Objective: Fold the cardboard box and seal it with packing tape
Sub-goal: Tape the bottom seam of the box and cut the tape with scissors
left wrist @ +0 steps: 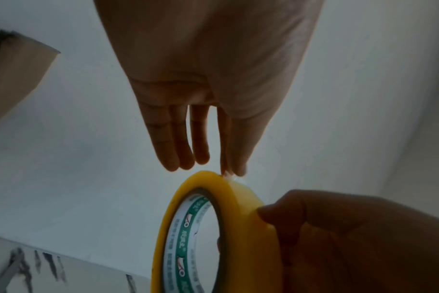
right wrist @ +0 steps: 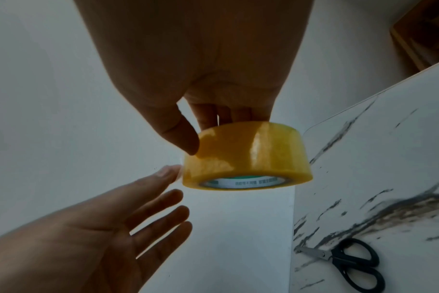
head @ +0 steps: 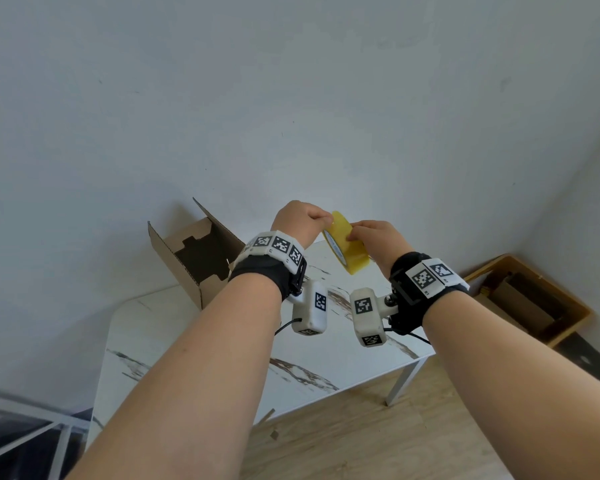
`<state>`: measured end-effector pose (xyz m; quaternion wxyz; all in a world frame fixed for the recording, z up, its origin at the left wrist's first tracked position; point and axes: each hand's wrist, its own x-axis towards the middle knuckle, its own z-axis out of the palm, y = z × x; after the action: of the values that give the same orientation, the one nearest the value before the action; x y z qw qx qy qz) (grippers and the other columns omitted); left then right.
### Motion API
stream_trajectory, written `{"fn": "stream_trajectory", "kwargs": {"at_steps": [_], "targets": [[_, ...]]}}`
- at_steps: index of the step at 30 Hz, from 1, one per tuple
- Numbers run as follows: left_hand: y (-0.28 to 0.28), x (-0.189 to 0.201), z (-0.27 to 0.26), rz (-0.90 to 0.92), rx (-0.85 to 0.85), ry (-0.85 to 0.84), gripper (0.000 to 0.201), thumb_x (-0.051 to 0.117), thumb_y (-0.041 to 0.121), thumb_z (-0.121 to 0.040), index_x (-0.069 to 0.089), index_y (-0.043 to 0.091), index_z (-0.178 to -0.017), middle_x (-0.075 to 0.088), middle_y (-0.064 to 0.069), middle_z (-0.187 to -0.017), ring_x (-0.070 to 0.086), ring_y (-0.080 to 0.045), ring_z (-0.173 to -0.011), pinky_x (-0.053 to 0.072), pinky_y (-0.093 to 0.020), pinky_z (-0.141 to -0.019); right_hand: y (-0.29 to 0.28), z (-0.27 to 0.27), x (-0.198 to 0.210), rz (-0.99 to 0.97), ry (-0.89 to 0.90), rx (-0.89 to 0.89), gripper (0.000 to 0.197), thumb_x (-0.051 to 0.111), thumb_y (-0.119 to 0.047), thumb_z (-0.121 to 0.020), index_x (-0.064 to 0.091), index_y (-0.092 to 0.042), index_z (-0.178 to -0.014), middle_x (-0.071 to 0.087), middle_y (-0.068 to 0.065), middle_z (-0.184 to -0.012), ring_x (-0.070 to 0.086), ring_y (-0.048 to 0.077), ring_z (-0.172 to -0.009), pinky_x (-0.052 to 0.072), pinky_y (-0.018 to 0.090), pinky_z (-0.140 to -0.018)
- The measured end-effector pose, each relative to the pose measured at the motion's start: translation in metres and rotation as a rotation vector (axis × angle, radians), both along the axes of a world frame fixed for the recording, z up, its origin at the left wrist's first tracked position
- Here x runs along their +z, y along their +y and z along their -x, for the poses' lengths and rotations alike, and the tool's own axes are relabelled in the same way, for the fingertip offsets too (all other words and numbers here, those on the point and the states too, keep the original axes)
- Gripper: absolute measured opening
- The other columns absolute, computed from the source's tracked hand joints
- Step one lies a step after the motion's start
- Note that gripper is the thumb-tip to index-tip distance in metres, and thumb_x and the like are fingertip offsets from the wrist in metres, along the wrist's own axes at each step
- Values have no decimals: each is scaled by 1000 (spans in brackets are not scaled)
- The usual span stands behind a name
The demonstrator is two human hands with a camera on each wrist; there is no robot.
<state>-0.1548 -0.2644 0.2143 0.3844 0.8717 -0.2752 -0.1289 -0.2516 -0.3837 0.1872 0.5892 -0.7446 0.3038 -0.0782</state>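
A yellow roll of packing tape (head: 349,252) (left wrist: 238,208) (right wrist: 248,156) is held up in the air above the table. My right hand (head: 357,235) (right wrist: 206,126) grips it, thumb on the outer face and fingers behind. My left hand (head: 324,220) (left wrist: 228,171) pinches the loose tape end at the roll's top edge between thumb and index finger, the other fingers straight. The brown cardboard box (head: 201,258) (left wrist: 15,75) stands on the table to the left, its top flaps open.
The white marble-pattern table (head: 326,358) (right wrist: 388,158) stands against a pale wall. Black-handled scissors (right wrist: 351,259) lie on it near its edge. A wooden crate (head: 527,299) sits on the floor at right; a white metal frame (head: 32,424) is at lower left.
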Motion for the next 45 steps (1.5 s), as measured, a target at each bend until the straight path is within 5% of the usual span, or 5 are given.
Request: {"fn": "stream_trajectory", "kwargs": {"at_steps": [11,24,30,38,45], "targets": [[-8,-2,4,-101,61,-229,11,64,15,-84,75,13,-84,72,-3,-94,65,-22,-90,53,-33,-81,-1,-4,-4,26,-30,44,26,61,-13,-85,71,-15,-108,68,5,-103,57,22,-95,45,34,-85],[-24,-13,1,-297,1,-287,29,43,9,-93,56,-15,-103,59,-29,-110,58,-44,-100,49,-46,-79,-5,-4,-10,23,-68,68,23,59,-9,-90,69,-16,-110,68,4,-103,60,21,-97,47,36,-92],[-22,-18,-7,-337,-30,-228,22,43,14,-96,60,3,-103,60,-13,-114,59,-31,-101,44,-35,-78,-6,-5,-9,177,-2,132,22,56,-20,-94,67,-14,-113,65,0,-96,58,15,-84,44,23,-68],[-24,-10,-2,-311,-107,-236,26,43,0,-88,53,-20,-100,56,-34,-110,55,-47,-101,49,-49,-82,-8,-7,-20,417,143,99,32,51,-42,-95,61,-16,-110,58,-1,-87,53,16,-76,36,27,-59],[-18,-13,-7,-293,-62,-236,16,45,6,-93,58,4,-84,63,-16,-110,61,-33,-99,47,-37,-79,-9,-1,-17,266,54,109,22,55,-38,-93,67,-28,-108,63,-1,-102,53,8,-78,39,21,-63]]}}
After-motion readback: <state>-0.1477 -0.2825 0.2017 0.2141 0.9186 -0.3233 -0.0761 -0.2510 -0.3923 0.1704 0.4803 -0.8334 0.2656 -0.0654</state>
